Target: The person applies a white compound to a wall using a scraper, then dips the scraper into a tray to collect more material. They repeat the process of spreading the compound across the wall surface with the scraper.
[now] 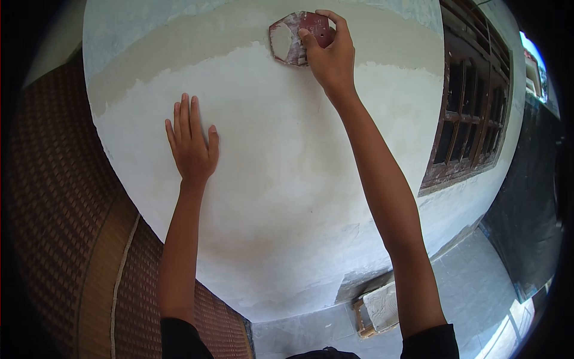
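Note:
My right hand [333,60] grips a dark red, flat plaster scraper [296,25] high on the wall [269,143]. Pale filler is smeared over the left part of the scraper, and my thumb lies across its face. Around it runs a beige-grey band of plaster [197,42] with a ragged lower edge, above a whiter stretch of wall. Lower and to the left, my left hand [194,149] lies flat against the white surface, fingers stretched upward and thumb apart, holding nothing.
A brown wooden window [469,107] with panes is set in the wall at right. Woven brown matting [60,179] covers the left side. Near the wall's foot, a pale board on a wooden frame [381,308] stands on the grey tiled floor [299,335]. A dark sheet [529,203] hangs far right.

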Demonstrator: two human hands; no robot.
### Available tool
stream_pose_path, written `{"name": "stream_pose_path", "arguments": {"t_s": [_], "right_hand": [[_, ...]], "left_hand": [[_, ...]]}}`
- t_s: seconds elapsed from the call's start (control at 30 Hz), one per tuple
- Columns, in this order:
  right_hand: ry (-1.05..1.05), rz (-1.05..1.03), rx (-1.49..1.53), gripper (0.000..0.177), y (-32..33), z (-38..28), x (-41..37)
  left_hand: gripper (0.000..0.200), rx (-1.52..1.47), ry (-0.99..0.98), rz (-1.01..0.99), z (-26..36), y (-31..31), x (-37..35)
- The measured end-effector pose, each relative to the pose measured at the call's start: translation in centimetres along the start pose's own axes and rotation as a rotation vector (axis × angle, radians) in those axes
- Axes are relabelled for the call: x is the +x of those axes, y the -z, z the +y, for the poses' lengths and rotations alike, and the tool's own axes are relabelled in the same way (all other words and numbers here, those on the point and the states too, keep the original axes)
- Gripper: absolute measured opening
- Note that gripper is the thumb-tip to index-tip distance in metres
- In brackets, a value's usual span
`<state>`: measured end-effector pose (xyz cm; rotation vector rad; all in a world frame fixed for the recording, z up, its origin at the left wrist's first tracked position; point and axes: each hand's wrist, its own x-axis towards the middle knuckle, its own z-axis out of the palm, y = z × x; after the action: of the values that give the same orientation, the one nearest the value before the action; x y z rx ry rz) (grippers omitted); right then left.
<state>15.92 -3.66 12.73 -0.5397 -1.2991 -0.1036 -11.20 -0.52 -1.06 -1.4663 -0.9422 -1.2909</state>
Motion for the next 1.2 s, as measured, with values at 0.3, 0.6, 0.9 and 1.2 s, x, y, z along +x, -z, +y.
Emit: {"name": "stream_pose_path", "arguments": {"t_s": [0.3,0.6,0.9,1.2], "right_hand": [[-0.183,0.132,-0.008,0.044,4.4,1.1,0.4],[-0.002,0.030,0.039,0.047,-0.3,0.4,-0.3],[-0.167,0.111,0.008,0.045,2.6,1.2,-0.1],[-0.021,-0.079,0.073,0.047,-1.9,0.7,-0.1]], "left_hand": [[0.064,0.014,0.011,0.007,0.0,-0.1,-0.1],[0.067,-0.018,0.010,-0.010,0.1,0.1,0.0],[0.065,0.011,0.021,0.009,0.3,0.1,-0.1],[0.068,-0.020,0.027,-0.017,0.0,0.0,0.1]]}}
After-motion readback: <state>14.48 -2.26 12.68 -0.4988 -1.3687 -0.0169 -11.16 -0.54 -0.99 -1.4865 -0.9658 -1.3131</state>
